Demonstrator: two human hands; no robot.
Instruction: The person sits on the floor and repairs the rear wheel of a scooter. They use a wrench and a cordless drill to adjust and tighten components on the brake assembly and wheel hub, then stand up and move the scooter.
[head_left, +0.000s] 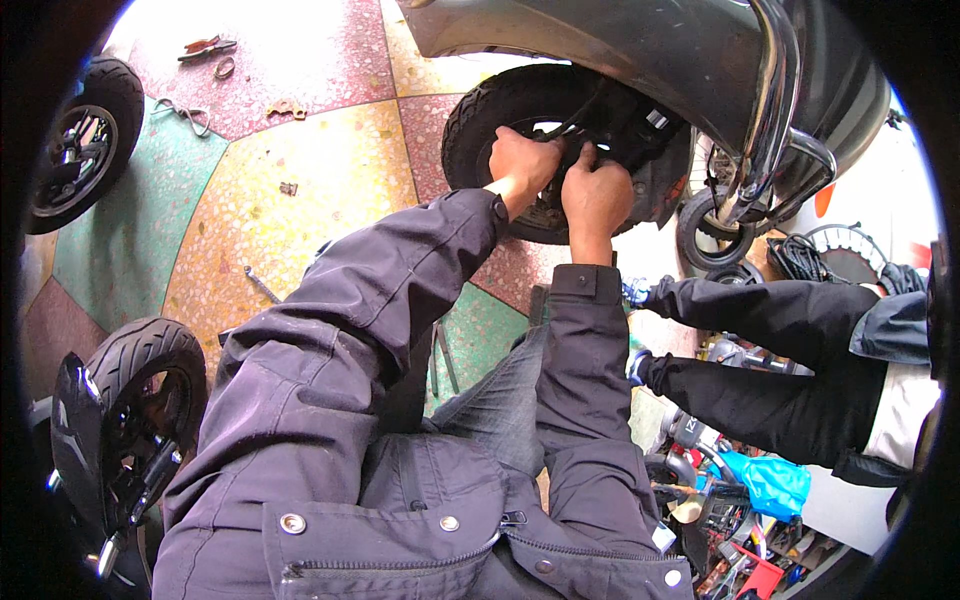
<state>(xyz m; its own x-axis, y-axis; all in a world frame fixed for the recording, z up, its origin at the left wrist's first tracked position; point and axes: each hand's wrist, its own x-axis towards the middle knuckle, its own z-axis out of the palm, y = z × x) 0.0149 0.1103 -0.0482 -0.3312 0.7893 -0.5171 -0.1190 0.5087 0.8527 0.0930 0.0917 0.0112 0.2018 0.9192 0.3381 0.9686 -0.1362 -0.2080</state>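
Observation:
My left hand (526, 161) is curled at the wheel (480, 135) of a scooter, close to its hub. A black cable or hose (583, 112) runs down to its fingers, but whether they grip it is hidden. Just right of it, my right hand (598, 196) is bent inward with the thumb raised, against dark parts beside the wheel. What its fingertips touch cannot be seen. Above both hands hangs the scooter's grey body panel (600, 34). A chrome tube guard (772, 112) curves down at the right.
Pliers (206, 49), a metal ring (224, 68), a brass-coloured bracket (286, 110) and a grey cord (184, 112) lie on the terrazzo floor (300, 187). Other wheels (90, 142) stand left. At right are another person's legs (757, 345), a loose tyre (712, 232) and a blue bag (772, 484).

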